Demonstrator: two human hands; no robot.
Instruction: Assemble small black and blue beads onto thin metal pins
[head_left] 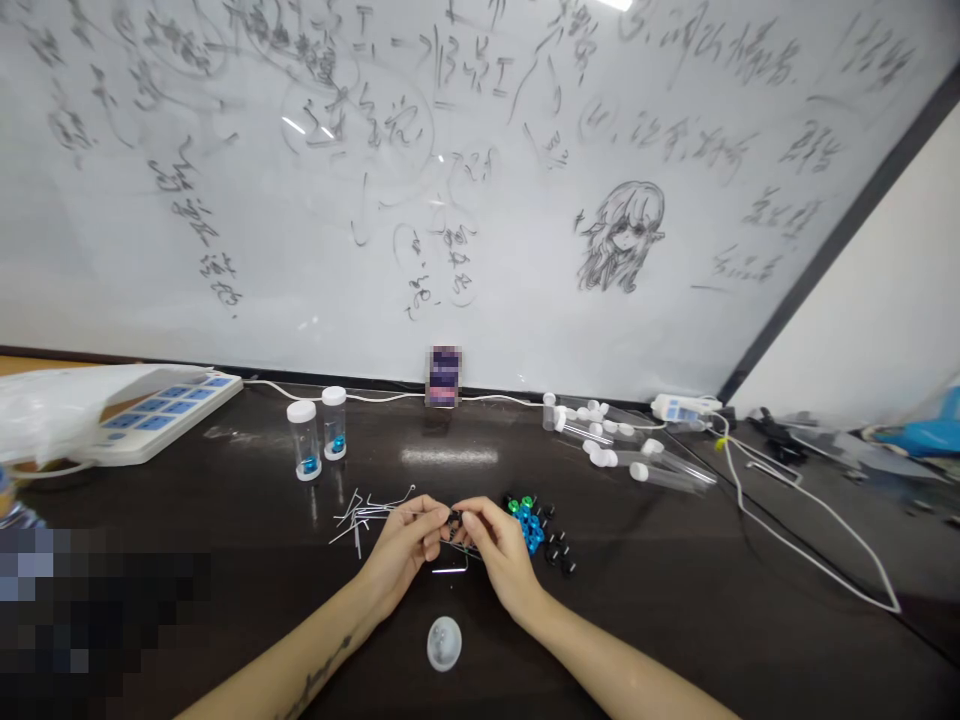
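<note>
The left hand (409,538) and right hand (501,550) pinched a small black part (455,517) between their fingertips, above the dark glossy table (300,620); its direction and long axis could not be told. Below, a bent silver metal rod (450,571) lay crosswise. Loose black handwriting (390,120) covered the white board (510,330), not surely legible.
</note>
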